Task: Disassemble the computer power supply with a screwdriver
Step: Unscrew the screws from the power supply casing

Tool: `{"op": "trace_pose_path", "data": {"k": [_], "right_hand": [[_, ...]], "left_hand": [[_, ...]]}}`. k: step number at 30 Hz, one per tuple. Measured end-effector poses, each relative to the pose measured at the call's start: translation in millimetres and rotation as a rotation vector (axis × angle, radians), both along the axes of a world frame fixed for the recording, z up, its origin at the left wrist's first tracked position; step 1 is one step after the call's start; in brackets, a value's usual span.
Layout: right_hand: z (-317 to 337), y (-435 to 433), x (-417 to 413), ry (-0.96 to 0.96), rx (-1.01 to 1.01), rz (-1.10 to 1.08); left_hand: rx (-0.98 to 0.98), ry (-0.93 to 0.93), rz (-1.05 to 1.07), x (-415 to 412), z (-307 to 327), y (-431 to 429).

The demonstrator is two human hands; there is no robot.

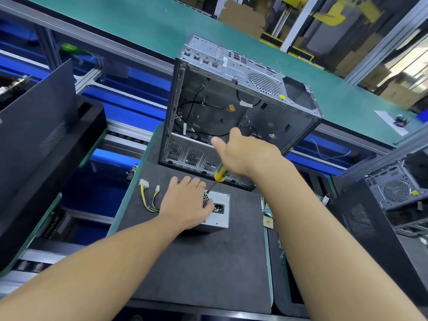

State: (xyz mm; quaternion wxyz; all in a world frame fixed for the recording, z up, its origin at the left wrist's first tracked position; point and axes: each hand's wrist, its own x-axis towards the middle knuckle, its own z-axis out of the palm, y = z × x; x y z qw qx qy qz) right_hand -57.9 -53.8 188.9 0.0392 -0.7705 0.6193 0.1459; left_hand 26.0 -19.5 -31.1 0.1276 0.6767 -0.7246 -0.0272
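Observation:
A grey metal power supply (220,212) lies on a black foam mat (199,258), its end with a mesh grille and a mains socket turned toward me. My left hand (185,205) lies over its top and left side, fingers curled round its edge. My right hand (245,154) grips a screwdriver (219,176) with a yellow and green handle. The shaft slants down and left, its tip at the upper corner of the grille. Yellow and black cables with white plugs (148,195) trail out to the left of the unit.
An open, emptied computer case (234,107) stands right behind the power supply. Black side panels (37,144) lean at the left. More cases (393,188) and a circuit board (267,214) lie at the right. A green conveyor belt (139,26) runs across the back.

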Motion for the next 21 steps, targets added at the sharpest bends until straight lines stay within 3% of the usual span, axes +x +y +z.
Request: {"op": "trace_pose_path", "data": {"k": [3, 10, 14, 17, 21], "right_hand": [[-3, 0, 1, 0.050, -0.017, 0.084], [4, 5, 3, -0.092, 0.156, 0.091], [0, 10, 1, -0.040, 0.022, 0.002], [0, 7, 2, 0.024, -0.004, 0.068], [-3, 1, 0, -0.103, 0.053, 0.088]], "left_hand": [[-0.015, 0.004, 0.012, 0, -1, 1], [-0.010, 0.030, 0.045, -1, -1, 1], [-0.013, 0.020, 0.041, -1, -2, 2], [-0.014, 0.021, 0.042, -2, -2, 1], [-0.014, 0.017, 0.048, -3, -2, -1]]}}
